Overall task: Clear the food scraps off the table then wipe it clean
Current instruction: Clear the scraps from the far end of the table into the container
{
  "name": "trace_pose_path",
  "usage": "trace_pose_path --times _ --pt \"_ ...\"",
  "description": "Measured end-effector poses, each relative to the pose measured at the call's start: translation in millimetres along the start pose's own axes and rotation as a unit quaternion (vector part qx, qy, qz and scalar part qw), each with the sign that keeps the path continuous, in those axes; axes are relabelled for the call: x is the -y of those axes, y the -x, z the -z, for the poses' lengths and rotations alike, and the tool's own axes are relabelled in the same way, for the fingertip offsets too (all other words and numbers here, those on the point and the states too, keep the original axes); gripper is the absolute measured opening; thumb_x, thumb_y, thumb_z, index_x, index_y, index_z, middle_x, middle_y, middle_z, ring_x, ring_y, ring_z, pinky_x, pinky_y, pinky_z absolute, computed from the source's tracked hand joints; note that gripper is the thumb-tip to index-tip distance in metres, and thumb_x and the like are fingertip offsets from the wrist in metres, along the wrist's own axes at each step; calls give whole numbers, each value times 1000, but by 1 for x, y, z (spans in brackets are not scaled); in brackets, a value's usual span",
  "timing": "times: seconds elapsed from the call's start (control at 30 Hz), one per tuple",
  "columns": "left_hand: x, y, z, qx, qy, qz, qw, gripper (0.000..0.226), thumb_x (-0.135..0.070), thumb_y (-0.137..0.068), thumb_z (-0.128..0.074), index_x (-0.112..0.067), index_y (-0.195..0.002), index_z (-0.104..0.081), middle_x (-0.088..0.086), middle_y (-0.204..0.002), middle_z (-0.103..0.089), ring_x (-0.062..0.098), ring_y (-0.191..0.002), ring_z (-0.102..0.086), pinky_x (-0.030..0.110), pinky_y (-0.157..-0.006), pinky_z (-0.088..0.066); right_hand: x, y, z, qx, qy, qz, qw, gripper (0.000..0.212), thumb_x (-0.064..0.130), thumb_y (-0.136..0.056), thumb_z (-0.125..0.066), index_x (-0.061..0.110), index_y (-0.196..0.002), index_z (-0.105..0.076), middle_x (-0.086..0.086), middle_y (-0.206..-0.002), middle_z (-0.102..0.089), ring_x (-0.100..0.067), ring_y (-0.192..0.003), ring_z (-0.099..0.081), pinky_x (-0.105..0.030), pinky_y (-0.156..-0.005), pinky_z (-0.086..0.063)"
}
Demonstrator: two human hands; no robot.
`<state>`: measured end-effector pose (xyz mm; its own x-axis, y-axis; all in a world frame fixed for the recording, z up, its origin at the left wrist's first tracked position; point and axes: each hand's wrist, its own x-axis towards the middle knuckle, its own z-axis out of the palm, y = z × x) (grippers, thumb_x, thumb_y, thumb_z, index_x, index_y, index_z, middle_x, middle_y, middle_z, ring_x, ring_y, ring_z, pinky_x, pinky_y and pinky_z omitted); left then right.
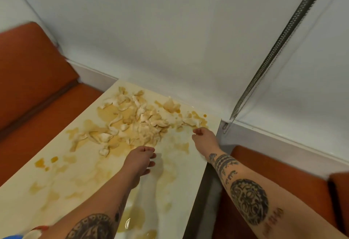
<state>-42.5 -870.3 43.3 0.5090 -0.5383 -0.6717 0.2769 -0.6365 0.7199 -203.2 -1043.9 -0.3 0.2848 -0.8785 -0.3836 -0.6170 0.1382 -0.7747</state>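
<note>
While scraps (136,123) lie banded crosswise at the table (56,182) far end, left hand (140,158) is held loosely curled, empty; whether curled right hand (203,135) grips anything cannot be told.

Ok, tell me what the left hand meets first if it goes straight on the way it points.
The scraps: the left hand points up the table, and the pile's near edge lies just beyond its knuckles. Its height over the table is unclear, so it may skim above the lowest pieces.
</note>
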Motion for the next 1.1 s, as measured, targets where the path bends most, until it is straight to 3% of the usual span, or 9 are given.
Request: trace_pose_path --times 0.2,0.27,0.37,0.47,0.57,0.73,0.87,1.0,1.1 --pt "18 -25 9 -24 10 36 999 17 -17 -102 -54 -18 -108 -70 5 -109 -73 25 -91 -69 37 -77 -52 5 -69 -12 -21 145 62 987 44 35 -99 -57 22 -141 -55 -9 -152 -44 -33 -136 -47 -43 -113 -39" --pt "21 -30 11 -31 14 45 998 17 -16 -102 -54 -18 -108 -70 5 -108 -73 26 -93 -70 37 -79 -52 4 -86 -18 -12 207 67 976 47 42 -100 -56 23 -143 -55 -11 -151 -45 -36 -137 -43 -43 -114 -34" --pt "23 -35 11 -36 24 50 998 17 -15 -102 -54 -18 -108 -70 5 -107 -74 26 -92 -69 37 -79 -52 -1 -92 -26 -3 281 87 956 33 34 -101 -55 19 -128 -67 -8 -136 -57 -32 -123 -54 -39 -103 -44" --pt "21 -37 9 -38 37 50 997 18 -14 -101 -54 -18 -107 -70 5 -106 -74 25 -90 -69 37 -78 -52 -10 -80 -33 -34 176 69 981 16 17 -99 -56 15 -104 -70 -7 -112 -67 -24 -95 -64 -34 -84 -55" --pt "14 -39 4 -43 54 45 997 18 -14 -101 -54 -17 -108 -70 6 -107 -74 24 -87 -68 37 -77 -53 -8 -48 -39 -14 78 68 995 13 16 -99 -57 22 -102 -68 3 -104 -68 -16 -93 -65 -29 -83 -55" --pt "0 -39 -17 -22 150 65 986 26 -38 -104 -53 -18 -116 -65 8 -113 -69 28 -100 -68 45 -84 -59 9 23 -57 148 -21 96 984 22 10 -93 -67 31 -86 -69 10 -87 -72 -1 -80 -67 -17 -75 -52" --pt "-5 -42 -31 25 216 101 971 35 -47 -102 -51 -18 -113 -68 12 -101 -75 27 -87 -68 37 -70 -53 23 49 -65 231 23 187 955 26 6 -88 -62 30 -83 -70 15 -86 -66 2 -81 -65 -12 -74 -50" --pt "0 -48 -34 -66 172 60 981 40 -45 -102 -52 -8 -104 -68 15 -79 -66 26 -61 -55 35 -60 -41 30 43 -53 271 97 267 920 26 4 -88 -57 18 -97 -77 24 -82 -61 11 -81 -58 -4 -76 -41" --pt "0 -50 -27 -113 209 51 970 43 -47 -101 -55 -6 -99 -64 15 -77 -57 27 -62 -57 38 -64 -42 32 23 -45 231 63 241 941 27 6 -89 -57 19 -100 -78 15 -96 -69 9 -86 -61 -9 -78 -45"
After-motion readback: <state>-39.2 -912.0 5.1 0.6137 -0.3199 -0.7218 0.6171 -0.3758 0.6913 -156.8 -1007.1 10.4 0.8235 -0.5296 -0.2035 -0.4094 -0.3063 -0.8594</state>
